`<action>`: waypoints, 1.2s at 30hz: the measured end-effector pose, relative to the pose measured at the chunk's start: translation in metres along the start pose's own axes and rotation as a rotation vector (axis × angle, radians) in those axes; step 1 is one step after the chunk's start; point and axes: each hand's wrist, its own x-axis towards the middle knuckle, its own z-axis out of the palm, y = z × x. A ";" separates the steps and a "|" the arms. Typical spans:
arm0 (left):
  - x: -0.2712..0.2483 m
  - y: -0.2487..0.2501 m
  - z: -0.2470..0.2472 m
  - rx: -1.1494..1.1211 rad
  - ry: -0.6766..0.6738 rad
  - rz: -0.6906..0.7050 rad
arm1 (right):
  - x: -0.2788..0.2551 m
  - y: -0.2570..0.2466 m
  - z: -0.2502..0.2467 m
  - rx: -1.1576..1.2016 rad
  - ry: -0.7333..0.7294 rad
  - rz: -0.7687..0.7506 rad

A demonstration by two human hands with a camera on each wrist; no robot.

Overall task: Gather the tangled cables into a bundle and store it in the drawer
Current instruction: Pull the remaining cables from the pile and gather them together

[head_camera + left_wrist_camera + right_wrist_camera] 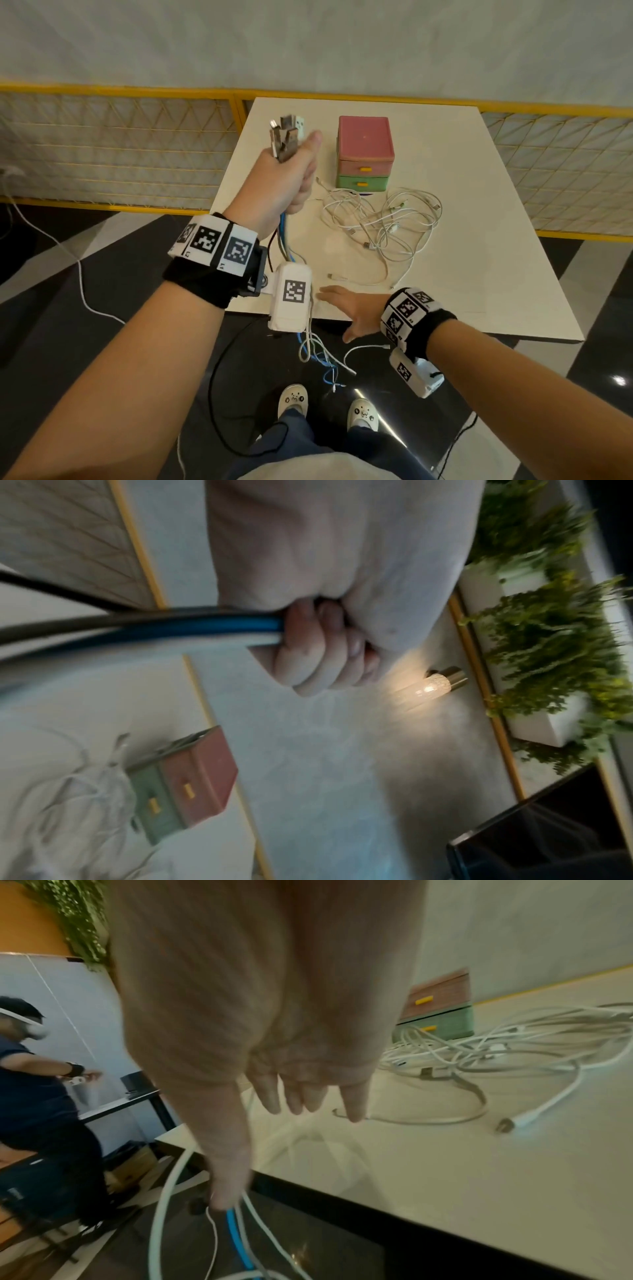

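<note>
The left hand [286, 178] is raised above the left part of the table [479, 212] and its fingers are curling tightly around a bundle of cables [284, 236]. The plugs [286, 137] are sticking up out of the fist, and the blue, grey, black and white cords are hanging down past the table's near edge toward the floor. The right hand [352, 308] is lying flat at the near edge of the table with straight fingers, gripping nothing; its thumb is reaching down beside the hanging cords. A loose tangle of white cables [380, 219] is resting on the table, just in front of the small drawer box [364, 150]. The pink drawer [363, 168] and the green drawer [362, 185] under it, both with yellow handles, are closed.
</note>
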 end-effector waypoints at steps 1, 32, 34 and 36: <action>0.000 -0.006 0.000 0.005 -0.002 -0.051 | -0.001 0.006 -0.002 -0.047 0.039 0.046; 0.053 -0.047 0.026 0.115 0.031 0.049 | -0.031 -0.018 -0.108 0.789 0.917 -0.201; 0.058 -0.046 0.027 0.083 -0.007 0.051 | -0.030 -0.015 -0.111 0.761 0.919 -0.224; 0.061 -0.044 0.032 0.110 -0.020 0.043 | -0.028 -0.013 -0.113 0.722 0.927 -0.275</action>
